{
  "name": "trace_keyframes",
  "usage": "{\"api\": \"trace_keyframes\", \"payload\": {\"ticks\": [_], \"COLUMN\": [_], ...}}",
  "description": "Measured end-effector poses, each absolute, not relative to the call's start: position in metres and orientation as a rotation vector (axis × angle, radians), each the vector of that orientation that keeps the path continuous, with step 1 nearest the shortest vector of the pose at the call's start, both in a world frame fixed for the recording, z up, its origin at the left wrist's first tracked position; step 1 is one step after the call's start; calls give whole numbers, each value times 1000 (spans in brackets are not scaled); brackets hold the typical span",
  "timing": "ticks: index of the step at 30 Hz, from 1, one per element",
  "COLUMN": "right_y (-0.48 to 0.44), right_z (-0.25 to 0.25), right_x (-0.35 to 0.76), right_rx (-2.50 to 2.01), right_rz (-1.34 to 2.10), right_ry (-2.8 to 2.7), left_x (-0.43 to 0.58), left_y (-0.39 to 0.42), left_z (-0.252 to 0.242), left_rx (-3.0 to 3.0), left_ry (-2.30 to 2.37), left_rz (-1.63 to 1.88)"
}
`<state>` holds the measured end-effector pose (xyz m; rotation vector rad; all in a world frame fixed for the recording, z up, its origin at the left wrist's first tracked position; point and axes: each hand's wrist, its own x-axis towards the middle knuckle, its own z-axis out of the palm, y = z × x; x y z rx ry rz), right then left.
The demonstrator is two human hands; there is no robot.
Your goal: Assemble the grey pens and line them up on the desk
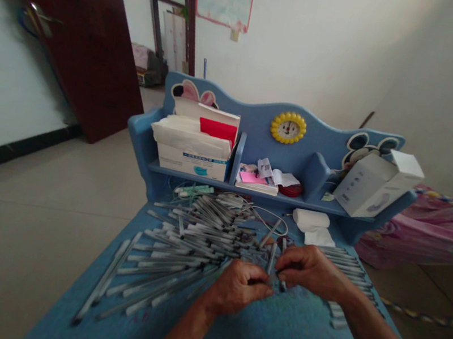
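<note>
My left hand point(237, 287) is closed in a pinch low over the front of the blue desk. What its fingertips hold, if anything, is too small and blurred to make out. Close beside it, my right hand point(306, 269) pinches a slim grey pen point(282, 285), whose dark end sticks out below the fingers. Another pale pen point(271, 258) stands out between the two hands, pointing away from me. To the left spreads a large loose pile of grey pens point(179, 248), many with dark tips. A neater row of pens point(347, 263) lies beyond my right wrist, partly covered by the arm.
The blue desk point(269, 336) has a raised shelf at the back. On it stand a mask box point(193, 161), papers point(256, 185) and a white carton point(366, 183). A tissue roll point(310, 221) and a white cable point(271, 229) lie below the shelf.
</note>
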<state>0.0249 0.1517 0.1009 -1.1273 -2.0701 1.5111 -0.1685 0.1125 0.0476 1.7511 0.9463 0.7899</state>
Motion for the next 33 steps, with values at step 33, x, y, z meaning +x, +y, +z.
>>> {"api": "trace_keyframes", "payload": {"ticks": [33], "right_y": [127], "right_z": [95], "right_x": [27], "right_rx": [-1226], "right_rz": [908], "right_ry": [-2468], "left_x": [-165], "left_y": [110], "left_z": [42], "left_rx": [1837], "left_ry": [926], "left_rz": [674]}}
